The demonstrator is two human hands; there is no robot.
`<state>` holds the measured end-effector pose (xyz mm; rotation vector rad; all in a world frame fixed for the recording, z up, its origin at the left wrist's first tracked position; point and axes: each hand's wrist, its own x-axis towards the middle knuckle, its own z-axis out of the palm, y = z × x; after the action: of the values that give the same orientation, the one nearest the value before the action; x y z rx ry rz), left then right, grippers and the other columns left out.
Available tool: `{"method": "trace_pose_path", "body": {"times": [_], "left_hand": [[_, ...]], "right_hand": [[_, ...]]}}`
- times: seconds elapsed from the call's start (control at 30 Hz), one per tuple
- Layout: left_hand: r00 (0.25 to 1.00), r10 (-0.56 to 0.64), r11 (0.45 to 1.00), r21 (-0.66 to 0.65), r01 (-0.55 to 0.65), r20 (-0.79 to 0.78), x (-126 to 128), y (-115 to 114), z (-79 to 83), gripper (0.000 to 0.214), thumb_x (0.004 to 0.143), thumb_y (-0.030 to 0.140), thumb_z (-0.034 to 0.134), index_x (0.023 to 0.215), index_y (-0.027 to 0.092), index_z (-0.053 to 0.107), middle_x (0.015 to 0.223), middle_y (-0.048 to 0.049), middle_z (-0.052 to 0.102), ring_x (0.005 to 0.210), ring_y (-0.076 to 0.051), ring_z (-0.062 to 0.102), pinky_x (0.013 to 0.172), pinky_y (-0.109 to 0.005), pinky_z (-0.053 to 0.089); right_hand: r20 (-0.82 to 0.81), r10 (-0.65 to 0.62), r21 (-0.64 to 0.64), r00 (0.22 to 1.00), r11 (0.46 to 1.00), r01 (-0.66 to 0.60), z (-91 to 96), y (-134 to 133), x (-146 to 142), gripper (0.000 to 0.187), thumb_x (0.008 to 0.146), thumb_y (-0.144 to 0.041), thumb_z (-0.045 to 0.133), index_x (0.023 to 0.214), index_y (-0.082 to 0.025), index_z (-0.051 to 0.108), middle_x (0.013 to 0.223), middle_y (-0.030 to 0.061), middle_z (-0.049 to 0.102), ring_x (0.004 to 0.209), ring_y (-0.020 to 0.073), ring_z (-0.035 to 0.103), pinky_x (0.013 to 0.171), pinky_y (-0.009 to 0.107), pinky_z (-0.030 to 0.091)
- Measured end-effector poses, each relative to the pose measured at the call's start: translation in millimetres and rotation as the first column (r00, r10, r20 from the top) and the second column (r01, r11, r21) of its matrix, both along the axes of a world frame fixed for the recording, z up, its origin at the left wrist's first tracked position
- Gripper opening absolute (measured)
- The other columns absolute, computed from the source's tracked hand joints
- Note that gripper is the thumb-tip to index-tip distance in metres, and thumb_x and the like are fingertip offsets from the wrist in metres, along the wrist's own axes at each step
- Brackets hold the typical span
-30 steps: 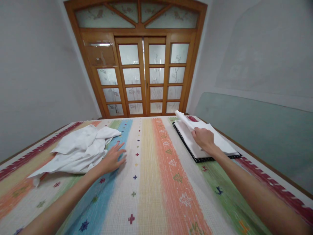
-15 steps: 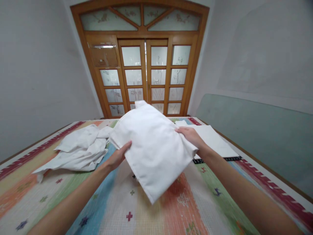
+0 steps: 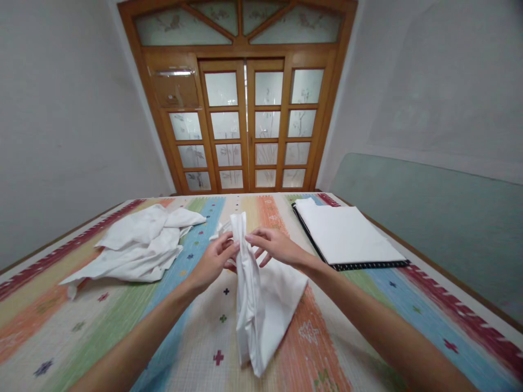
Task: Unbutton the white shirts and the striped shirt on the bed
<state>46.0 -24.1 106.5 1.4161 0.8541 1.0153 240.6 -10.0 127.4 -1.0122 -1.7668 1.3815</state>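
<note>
A piece of white cloth (image 3: 250,294) stands edge-on in front of me, bunched into upright folds. Its lower corner hangs down near the patterned tablecloth, and a flap spreads out to the right. My left hand (image 3: 216,258) pinches the folded edge from the left, thumb and fingers together. From the right, my right hand (image 3: 274,245) grips the same upper edge between thumb and forefinger, its other fingers loosely bent. Part of the cloth behind the left fingers is hidden.
On the left lies a crumpled heap of white cloth (image 3: 139,245). At right, a flat white cloth (image 3: 347,231) rests on a black piece with white marks (image 3: 370,266). Beneath everything is a striped tablecloth (image 3: 196,337); a pale green panel (image 3: 429,207) stands along the right side.
The white cloth has gone from spread broad side toward me to a narrow, lower, edge-on bunch. Both hands have come close together at its upper edge.
</note>
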Motion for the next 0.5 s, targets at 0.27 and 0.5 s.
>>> {"method": "trace_pose_path", "body": {"times": [0.27, 0.5], "left_hand": [[0.995, 0.097, 0.993, 0.064, -0.097, 0.003, 16, -2, -10.3, 0.061, 0.065, 0.032, 0.081, 0.116, 0.02, 0.051, 0.104, -0.009, 0.071, 0.082, -0.023, 0.071, 0.07, -0.032, 0.058], [0.937, 0.348, 0.925, 0.168, -0.341, -0.018, -9, 1, 5.5, 0.05, 0.067, 0.039, 0.076, 0.109, 0.017, 0.06, 0.105, -0.0089, 0.072, 0.09, -0.025, 0.069, 0.073, -0.031, 0.056]], "right_hand": [[0.086, -0.136, 0.132, 0.987, 0.983, 0.124, -9.2, 3, -12, 0.017, 0.082, -0.031, 0.058, 0.079, -0.014, 0.058, 0.069, 0.0014, 0.063, 0.054, 0.0111, 0.059, 0.043, 0.018, 0.048], [-0.056, -0.462, 0.305, 0.885, 0.836, 0.456, 11.1, 24, 24, 0.016, 0.075, -0.028, 0.047, 0.065, -0.017, 0.053, 0.061, -0.0008, 0.058, 0.058, 0.0125, 0.052, 0.05, 0.02, 0.039]]}}
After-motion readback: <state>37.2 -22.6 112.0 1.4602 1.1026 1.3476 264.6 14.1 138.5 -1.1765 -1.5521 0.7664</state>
